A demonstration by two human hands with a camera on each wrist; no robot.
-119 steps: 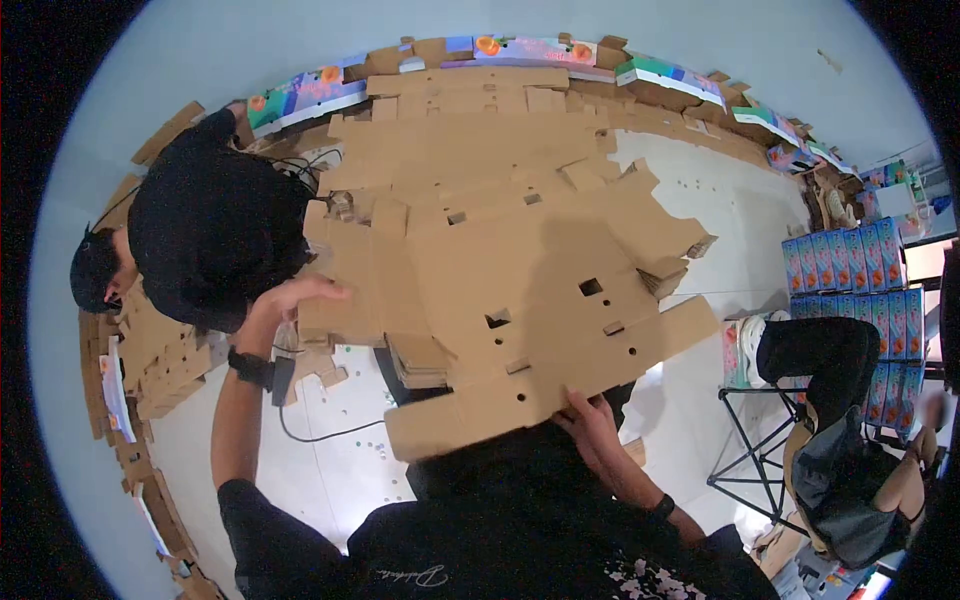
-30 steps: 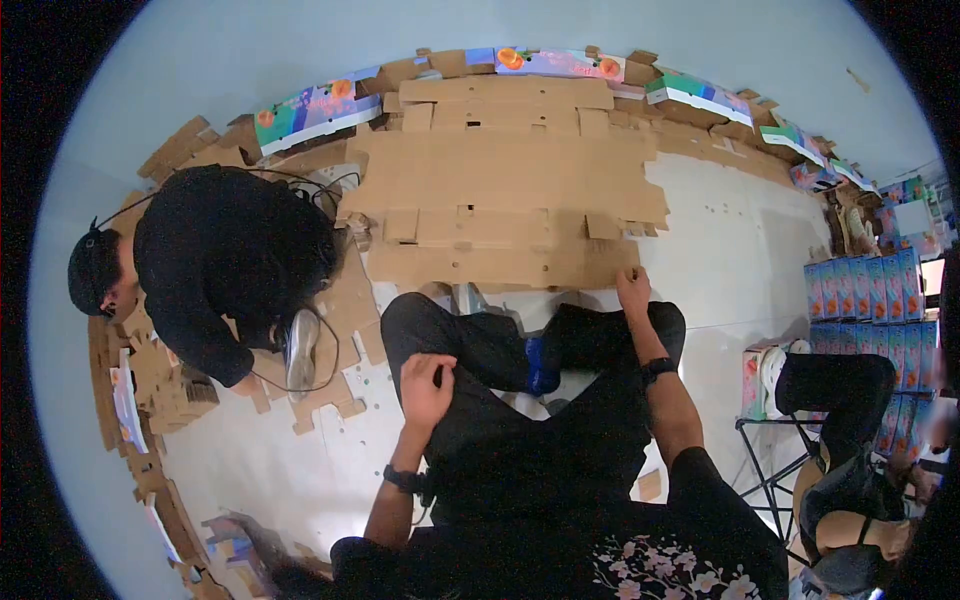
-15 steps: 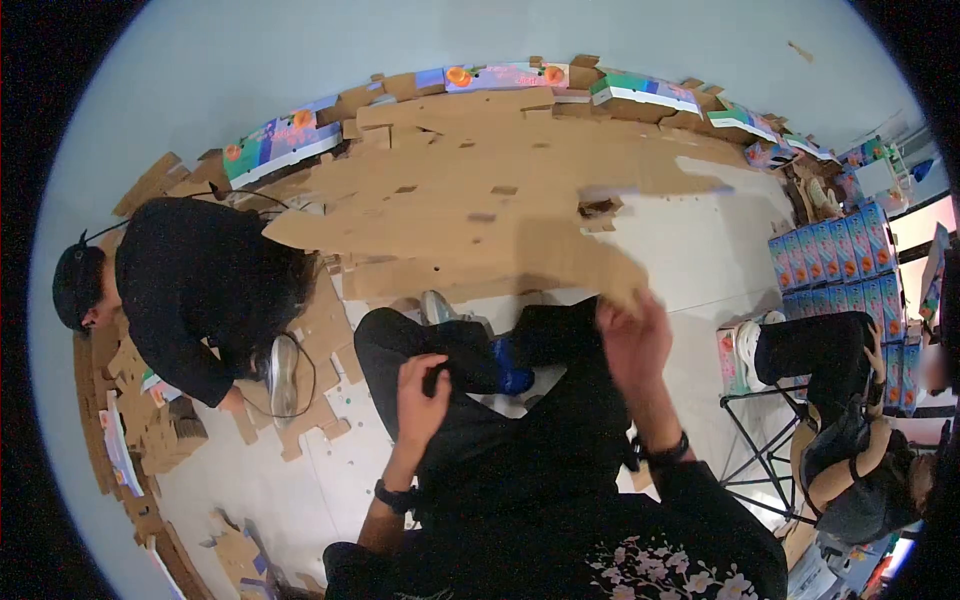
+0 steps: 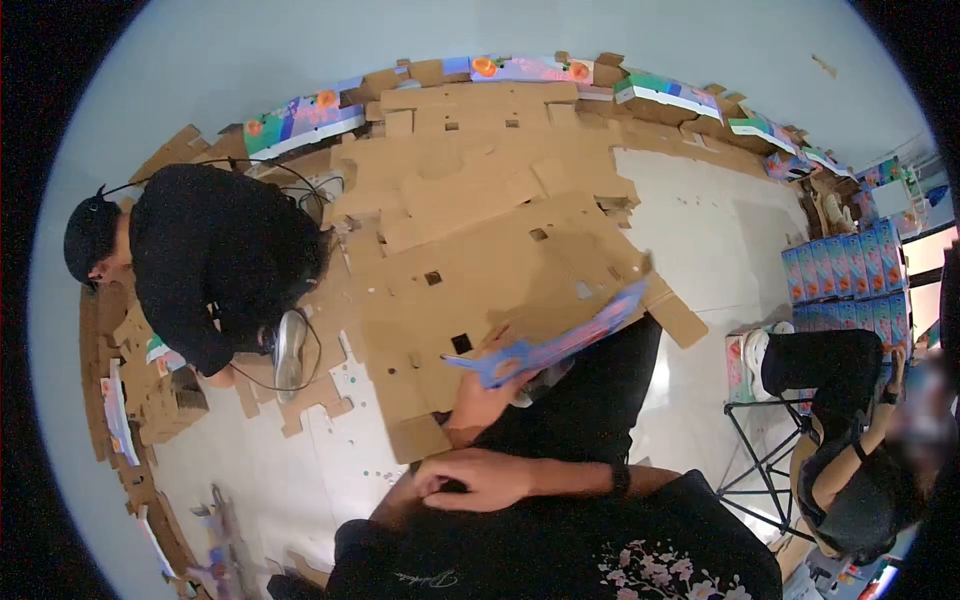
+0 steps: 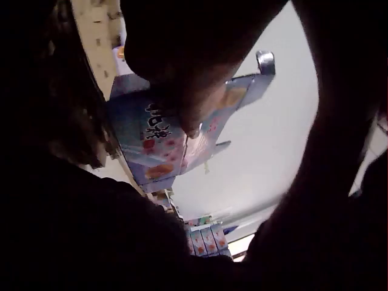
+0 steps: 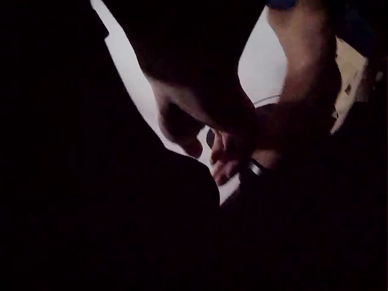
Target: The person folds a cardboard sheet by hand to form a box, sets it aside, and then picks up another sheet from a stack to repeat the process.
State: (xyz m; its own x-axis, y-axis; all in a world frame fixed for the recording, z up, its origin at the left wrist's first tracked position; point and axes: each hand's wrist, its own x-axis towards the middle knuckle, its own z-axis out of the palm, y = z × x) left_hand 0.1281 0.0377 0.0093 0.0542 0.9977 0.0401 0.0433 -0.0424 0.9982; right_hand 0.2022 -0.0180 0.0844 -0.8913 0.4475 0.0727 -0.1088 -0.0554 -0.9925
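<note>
A large brown cardboard sheet (image 4: 490,270) with punched holes lies tilted in front of the person in the head view. Along its near side stands a blue and pink printed cardboard piece (image 4: 575,345); whether it is joined to the sheet cannot be told. The left hand (image 4: 485,400) grips that piece, its fingers partly hidden behind it. Its finger (image 5: 197,112) lies against the printed face (image 5: 148,130) in the left wrist view. The right hand (image 4: 475,480) is curled at the left wrist. Dark shadow hides much of the right hand (image 6: 197,112) in the right wrist view.
Another person (image 4: 225,260) in black crouches at the left beside a cable (image 4: 318,350). Flattened cardboard (image 4: 430,160) covers the floor ahead, with printed boxes (image 4: 305,125) along the wall. A seated person (image 4: 840,470), a folding stool (image 4: 745,450) and stacked boxes (image 4: 850,265) are at the right.
The sheet now lies nearer the body, with its printed piece showing. The left hand has moved forward onto that piece; the right hand has left the cardboard and come across to the left wrist.
</note>
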